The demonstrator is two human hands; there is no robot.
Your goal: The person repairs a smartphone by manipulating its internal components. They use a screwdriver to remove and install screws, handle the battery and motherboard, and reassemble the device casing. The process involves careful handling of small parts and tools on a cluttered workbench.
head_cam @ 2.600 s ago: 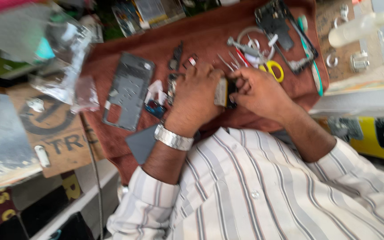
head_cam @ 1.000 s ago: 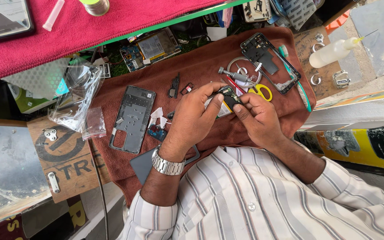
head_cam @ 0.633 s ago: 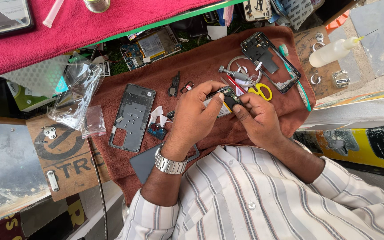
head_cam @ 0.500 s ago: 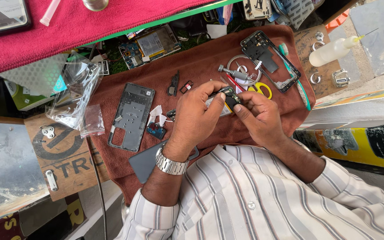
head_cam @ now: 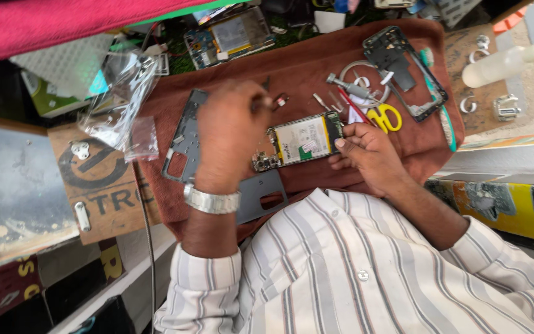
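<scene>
**A:** Where is the opened phone [head_cam: 304, 139]?

**B:** On the brown cloth [head_cam: 316, 68] over the tabletop, with its back off and the white-labelled battery bare. I'd judge it half stripped, and a dark frame [head_cam: 406, 71] lies apart. The right hand [head_cam: 369, 154] grips one end. The left hand [head_cam: 230, 133] curls over the other, but I cannot tell its grasp.

**A:** Any packaging?

**B:** Clear bags [head_cam: 118, 93] lie to the left, with brown cardboard [head_cam: 97, 179] bearing a black round mark below them.
</scene>
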